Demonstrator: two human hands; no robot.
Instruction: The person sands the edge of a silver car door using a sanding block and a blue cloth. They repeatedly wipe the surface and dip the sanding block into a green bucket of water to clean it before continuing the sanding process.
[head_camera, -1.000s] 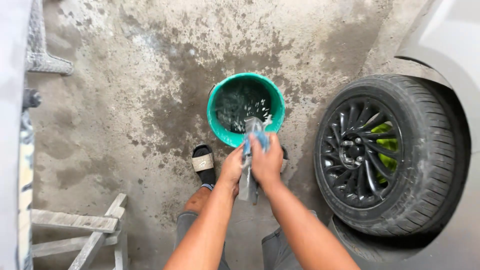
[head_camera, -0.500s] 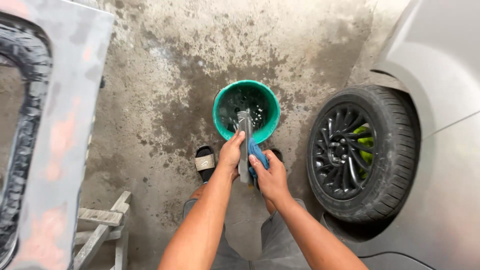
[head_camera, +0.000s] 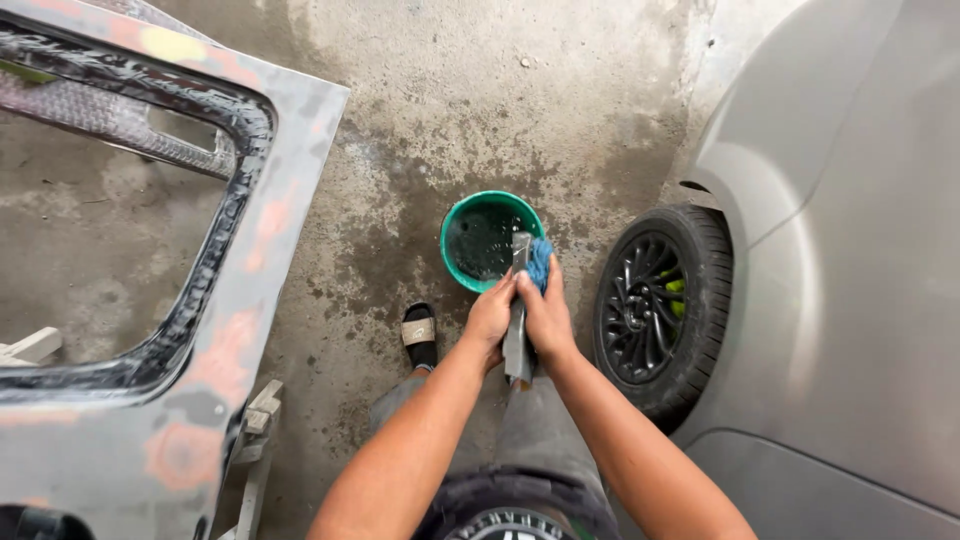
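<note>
Together, both hands closed around one long grey strip (head_camera: 517, 335), held upright over the lap. Left hand (head_camera: 490, 315) wrapped about the strip's middle from its left side, fingers curled shut on it. Right hand (head_camera: 546, 318) clamped against the strip's right side, also pinching a blue cloth (head_camera: 540, 262) bunched at the strip's upper end. Hard to tell what the strip is made of; flat, narrow, dull grey, its lower end reaching just below the hands. Upper end of strip and cloth overlapping the near rim of a green bucket (head_camera: 456, 262), round, standing on the floor just beyond the hands, dark water inside. Wet, stained concrete floor (head_camera: 420, 150) all around the bucket, darker where damp. Below left of the bucket, a foot in a black sandal (head_camera: 419, 333), just beside the left forearm. Grey trousers under the arms. To the right, a black car wheel (head_camera: 660, 310) under a grey car body (head_camera: 850, 250), near the right hand but apart from it. To the left, a sanded grey car door (head_camera: 250, 300) with orange patches and an open window frame, well apart from the hands.
</note>
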